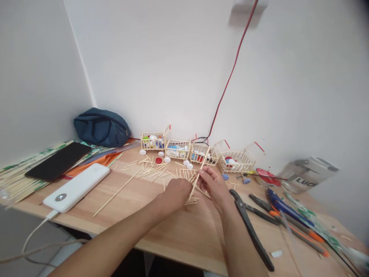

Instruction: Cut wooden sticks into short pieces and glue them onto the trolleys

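Observation:
My right hand pinches a thin wooden stick, which stands slanted over the tabletop. Against the stick's lower part my left hand is closed, knuckles up; what its fingers grip is hidden. A small pile of short sticks lies under the hands. Just behind them is a flat frame of sticks, partly covered. Cut stick pieces are scattered to the left, with a longer stick nearer the front. Small stick-built carts holding bottle caps stand in a row behind.
Pliers, a blue-handled tool and a red lid-like dish lie to the right. At left are a white power bank, a black phone and a blue pouch. A red cable hangs down the wall.

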A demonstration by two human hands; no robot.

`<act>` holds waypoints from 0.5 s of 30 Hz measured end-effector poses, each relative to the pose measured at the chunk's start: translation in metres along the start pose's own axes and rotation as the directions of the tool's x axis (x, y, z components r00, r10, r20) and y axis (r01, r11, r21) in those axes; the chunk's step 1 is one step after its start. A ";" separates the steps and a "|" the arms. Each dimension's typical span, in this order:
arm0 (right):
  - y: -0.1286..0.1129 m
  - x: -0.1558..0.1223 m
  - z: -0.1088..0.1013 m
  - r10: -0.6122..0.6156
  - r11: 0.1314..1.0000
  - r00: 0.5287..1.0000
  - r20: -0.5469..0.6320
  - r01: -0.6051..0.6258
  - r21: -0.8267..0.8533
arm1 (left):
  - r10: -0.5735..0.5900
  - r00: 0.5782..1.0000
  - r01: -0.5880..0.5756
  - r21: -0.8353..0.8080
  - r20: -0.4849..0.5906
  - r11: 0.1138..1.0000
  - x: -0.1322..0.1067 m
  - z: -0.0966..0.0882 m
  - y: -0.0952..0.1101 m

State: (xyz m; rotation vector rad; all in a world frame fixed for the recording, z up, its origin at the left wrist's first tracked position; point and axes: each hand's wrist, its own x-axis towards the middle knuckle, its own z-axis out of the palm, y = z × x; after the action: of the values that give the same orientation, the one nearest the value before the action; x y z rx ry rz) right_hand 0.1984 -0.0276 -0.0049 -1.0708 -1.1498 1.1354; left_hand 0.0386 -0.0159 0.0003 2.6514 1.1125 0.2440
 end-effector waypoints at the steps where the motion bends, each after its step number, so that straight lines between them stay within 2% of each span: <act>1: 0.000 0.000 0.000 0.003 1.000 1.000 -0.007 -0.003 -0.004 | -0.006 1.000 0.006 -0.003 0.011 1.000 0.000 -0.001 0.001; 6: 0.002 0.001 -0.001 0.004 1.000 1.000 -0.030 -0.004 -0.004 | -0.044 0.999 0.041 -0.108 -0.024 0.993 0.001 0.004 -0.002; 9: 0.001 0.000 -0.001 -0.008 1.000 0.999 -0.053 0.008 0.002 | -0.079 0.993 0.062 -0.169 -0.092 0.984 0.005 0.004 -0.014; 11: 0.000 -0.001 0.002 -0.004 1.000 0.998 -0.064 0.004 0.003 | -0.121 0.981 0.076 -0.270 -0.154 0.960 0.008 -0.001 -0.026; 13: -0.001 -0.002 0.007 0.020 1.000 0.998 -0.054 -0.021 -0.009 | -0.160 0.973 0.069 -0.458 -0.164 0.886 0.011 -0.008 -0.038; 15: -0.001 -0.005 0.015 0.052 0.997 0.998 -0.031 -0.053 -0.048 | -0.197 0.978 0.094 -0.687 -0.072 0.721 0.013 -0.014 -0.050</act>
State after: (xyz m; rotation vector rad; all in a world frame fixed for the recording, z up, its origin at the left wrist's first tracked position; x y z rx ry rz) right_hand 0.1833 -0.0319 -0.0029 -1.1583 -1.1369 1.1335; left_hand 0.0107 0.0291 -0.0008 1.8964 1.0069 0.6759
